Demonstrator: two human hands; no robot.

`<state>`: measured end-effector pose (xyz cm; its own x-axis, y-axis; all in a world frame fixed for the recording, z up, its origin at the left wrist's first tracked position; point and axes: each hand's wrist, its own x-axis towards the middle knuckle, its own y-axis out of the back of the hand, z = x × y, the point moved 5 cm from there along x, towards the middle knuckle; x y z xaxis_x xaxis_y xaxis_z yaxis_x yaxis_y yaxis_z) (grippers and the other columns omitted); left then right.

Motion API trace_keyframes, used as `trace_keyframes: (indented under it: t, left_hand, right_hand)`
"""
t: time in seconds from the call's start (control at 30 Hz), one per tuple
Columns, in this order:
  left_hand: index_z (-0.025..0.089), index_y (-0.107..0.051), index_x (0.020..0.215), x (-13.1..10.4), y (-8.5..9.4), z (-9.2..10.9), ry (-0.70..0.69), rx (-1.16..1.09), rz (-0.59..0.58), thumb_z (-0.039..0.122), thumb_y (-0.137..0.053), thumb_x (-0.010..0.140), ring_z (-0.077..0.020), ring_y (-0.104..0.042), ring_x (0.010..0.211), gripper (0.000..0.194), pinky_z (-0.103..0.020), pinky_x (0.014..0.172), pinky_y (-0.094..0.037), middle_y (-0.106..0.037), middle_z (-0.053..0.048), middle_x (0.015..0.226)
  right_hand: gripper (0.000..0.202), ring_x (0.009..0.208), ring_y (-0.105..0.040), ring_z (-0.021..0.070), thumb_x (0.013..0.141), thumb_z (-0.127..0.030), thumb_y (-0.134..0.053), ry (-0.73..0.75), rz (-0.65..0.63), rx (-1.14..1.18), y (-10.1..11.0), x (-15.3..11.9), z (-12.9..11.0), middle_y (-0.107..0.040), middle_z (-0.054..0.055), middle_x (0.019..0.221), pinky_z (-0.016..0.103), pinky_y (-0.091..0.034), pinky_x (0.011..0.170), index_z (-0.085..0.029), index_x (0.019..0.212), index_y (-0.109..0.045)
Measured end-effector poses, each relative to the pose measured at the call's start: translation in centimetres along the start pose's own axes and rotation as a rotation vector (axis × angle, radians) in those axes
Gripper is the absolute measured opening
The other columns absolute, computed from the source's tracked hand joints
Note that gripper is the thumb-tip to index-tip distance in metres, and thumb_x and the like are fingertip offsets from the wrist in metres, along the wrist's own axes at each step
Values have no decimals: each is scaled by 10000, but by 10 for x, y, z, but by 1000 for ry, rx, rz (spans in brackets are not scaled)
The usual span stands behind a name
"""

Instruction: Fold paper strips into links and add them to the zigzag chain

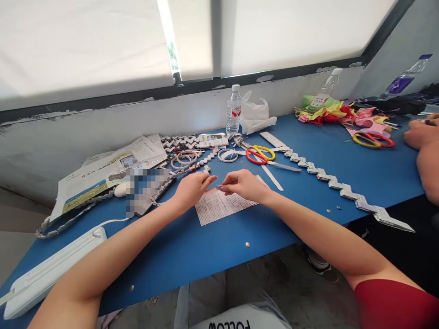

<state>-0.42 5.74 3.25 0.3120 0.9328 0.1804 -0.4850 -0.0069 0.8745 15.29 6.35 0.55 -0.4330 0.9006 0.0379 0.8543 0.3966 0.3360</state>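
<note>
My right hand [240, 183] pinches a small folded paper piece [218, 187] between thumb and fingertips. Just left of it, my left hand [192, 188] has its fingers curled under and the thumb pointing toward the piece; what it grips, if anything, is hidden. Beneath both hands lies a printed paper sheet [222, 208]. A zigzag chain of folded paper [338, 185] stretches across the table to the right. Behind my right hand are red-and-yellow scissors [260, 154] and a paper strip [272, 177]. More folded chains [206, 160] lie behind my left hand.
Newspapers [103, 176] cover the left back of the blue table [192, 256], with a white power strip [58, 269] in front. A water bottle [233, 112] and a plastic bag [257, 114] stand by the wall. Another person's hand [421, 132] is at right, near other scissors [373, 140].
</note>
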Motion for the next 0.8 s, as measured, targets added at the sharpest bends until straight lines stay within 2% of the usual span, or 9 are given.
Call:
trace_keyframes:
  t: [0.07, 0.13, 0.27, 0.37, 0.43, 0.5, 0.57, 0.7, 0.8]
  left_hand:
    - [167, -665, 939, 17, 2, -5, 26, 208, 75, 402, -561, 883, -263, -611, 926, 263, -286, 691, -416, -654, -124, 1005]
    - [117, -642, 1043, 33, -6, -12, 84, 281, 25, 368, -645, 828, -332, -570, 1086, 330, -334, 822, -438, -625, -189, 1105]
    - [32, -623, 1095, 54, -15, -20, 100, 213, -1, 221, -564, 854, -349, -593, 1072, 312, -384, 879, -447, -637, -243, 1081]
    - [45, -487, 1318, 54, -11, -20, 79, 121, 17, 131, -409, 893, -281, -631, 1019, 441, -365, 869, -469, -671, -195, 1056]
    - [103, -452, 1361, 46, -7, -16, 62, -16, 2, 166, -361, 920, -209, -669, 853, 455, -312, 776, -508, -701, -110, 924]
    - [132, -536, 1273, 33, -6, -12, 91, -531, -51, 222, -429, 912, -176, -677, 777, 387, -288, 724, -533, -700, -83, 885]
    - [148, -616, 1141, 18, -8, -9, 166, -864, -113, 213, -508, 879, -152, -682, 799, 290, -266, 756, -543, -705, -64, 891]
    - [180, -655, 1098, -5, -21, -10, 394, -1088, -158, 216, -595, 854, -123, -670, 691, 253, -203, 596, -524, -718, -34, 868]
    - [147, -654, 1054, -10, -34, -13, 507, -1296, -164, 168, -597, 855, -98, -653, 649, 208, -185, 608, -520, -714, -31, 796]
  right_hand:
    - [179, 614, -672, 152, 722, -307, -728, 2, 4, 75, 2, 1, -1, -694, 34, 634, 287, -560, 649, -143, 726, -656]
    - [248, 602, -661, 144, 738, -357, -722, 47, 5, 114, 4, 2, -4, -690, 32, 649, 279, -556, 624, -132, 828, -670]
    - [362, 539, -609, 124, 816, -335, -631, 106, -87, -56, 1, 2, -4, -658, -5, 634, 258, -515, 557, -151, 1127, -654]
    - [298, 644, -636, 143, 822, -271, -587, 127, -143, -316, -2, 3, 2, -702, 28, 748, 266, -511, 633, -183, 1082, -705]
    - [285, 740, -648, 170, 796, -245, -595, 172, -151, -454, -5, 3, 3, -717, 49, 841, 278, -507, 685, -197, 1045, -726]
    - [263, 766, -642, 186, 773, -234, -608, 215, -145, -529, -7, 2, 2, -713, 56, 855, 286, -499, 690, -201, 1000, -737]
    - [216, 722, -633, 178, 769, -229, -603, 228, -122, -516, -7, 1, 0, -704, 48, 802, 279, -490, 658, -194, 937, -735]
    - [189, 622, -626, 148, 796, -298, -605, 160, -32, -295, 1, -1, -2, -659, 11, 682, 263, -481, 596, -172, 919, -675]
    - [202, 639, -665, 155, 769, -279, -636, 33, -28, -113, 4, 1, 3, -657, -3, 676, 275, -513, 629, -178, 940, -599]
